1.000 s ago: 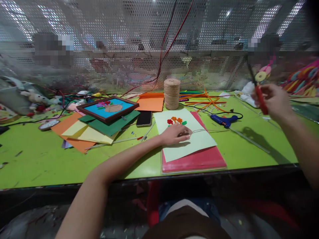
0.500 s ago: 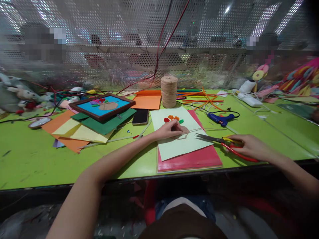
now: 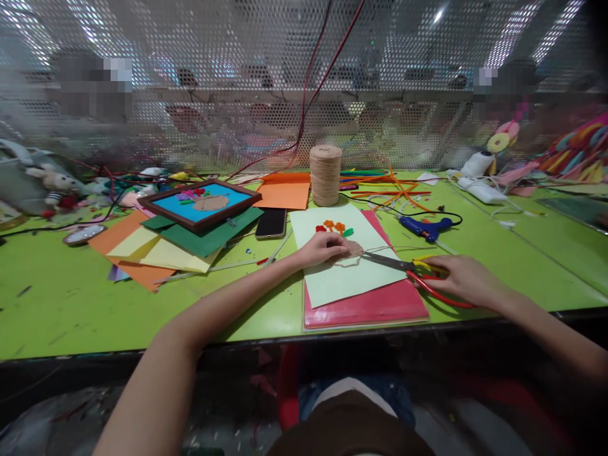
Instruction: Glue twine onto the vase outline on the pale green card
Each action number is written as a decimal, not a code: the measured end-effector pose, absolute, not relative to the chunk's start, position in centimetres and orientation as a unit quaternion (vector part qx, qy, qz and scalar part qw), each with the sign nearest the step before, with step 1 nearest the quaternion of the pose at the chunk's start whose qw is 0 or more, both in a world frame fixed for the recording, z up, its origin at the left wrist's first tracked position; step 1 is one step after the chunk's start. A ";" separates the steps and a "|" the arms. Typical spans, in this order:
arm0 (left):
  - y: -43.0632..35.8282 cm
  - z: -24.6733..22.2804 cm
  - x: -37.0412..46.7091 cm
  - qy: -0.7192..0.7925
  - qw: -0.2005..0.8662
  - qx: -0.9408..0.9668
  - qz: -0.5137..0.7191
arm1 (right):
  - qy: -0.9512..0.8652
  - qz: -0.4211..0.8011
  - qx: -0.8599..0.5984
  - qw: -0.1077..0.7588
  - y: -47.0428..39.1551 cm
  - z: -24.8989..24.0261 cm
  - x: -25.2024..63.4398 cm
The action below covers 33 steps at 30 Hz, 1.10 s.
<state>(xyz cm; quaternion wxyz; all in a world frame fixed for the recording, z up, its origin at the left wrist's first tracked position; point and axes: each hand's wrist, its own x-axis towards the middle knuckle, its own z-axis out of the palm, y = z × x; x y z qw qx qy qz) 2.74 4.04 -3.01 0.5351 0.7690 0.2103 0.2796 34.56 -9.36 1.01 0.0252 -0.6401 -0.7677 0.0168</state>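
Note:
My left hand (image 3: 323, 249) rests on a pale green sheet (image 3: 354, 284), fingers closed on twine at a small tan twine coil (image 3: 354, 248). A loose strand loops out below the fingertips. In my right hand (image 3: 468, 278) are scissors (image 3: 390, 260) with red and yellow handles, fingers wrapped through the grips. Their tips point left and reach the coil's right edge, where a twine end trails off to the right. Red and orange flower shapes (image 3: 339, 227) and a green leaf shape (image 3: 348, 232) lie above the coil. Beneath the sheet is a pink-red folder (image 3: 365, 310).
Behind the sheet stands a twine spool (image 3: 325, 177). A blue glue gun (image 3: 426, 228) with its cord lies to the right. On the left are a framed flower picture (image 3: 192, 221) on coloured papers (image 3: 161, 251) and a phone (image 3: 271, 223). Orange pipe cleaners (image 3: 396, 189) lie behind.
My right hand has moved left with the scissors, bringing the tips from over the sheet to the coil's edge; the blades look closer together. My left hand stays at the coil. The view shifts slightly.

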 end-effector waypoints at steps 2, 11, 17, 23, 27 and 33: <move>4.1 -3.0 2.8 0.210 0.532 0.771 0.281 | -0.780 -0.003 -0.626 0.020 -9.3 0.7 34.8; 4.4 -3.4 2.9 0.212 0.499 0.782 0.309 | -0.802 -0.105 -0.572 -0.139 -9.2 1.9 33.5; 4.2 -3.4 2.9 0.206 0.538 0.756 0.311 | -0.788 -0.106 -0.578 -0.186 -8.8 2.9 33.4; 4.0 -3.3 2.9 0.218 0.571 0.723 0.322 | -0.741 0.222 -0.611 0.166 -6.3 2.3 34.0; 4.1 -3.5 2.9 0.228 0.578 0.713 0.324 | -0.620 0.487 -0.480 0.384 -5.1 1.6 29.6; 4.3 -3.8 3.1 0.210 0.579 0.719 0.321 | -0.546 0.588 -0.356 0.478 -3.7 3.0 23.5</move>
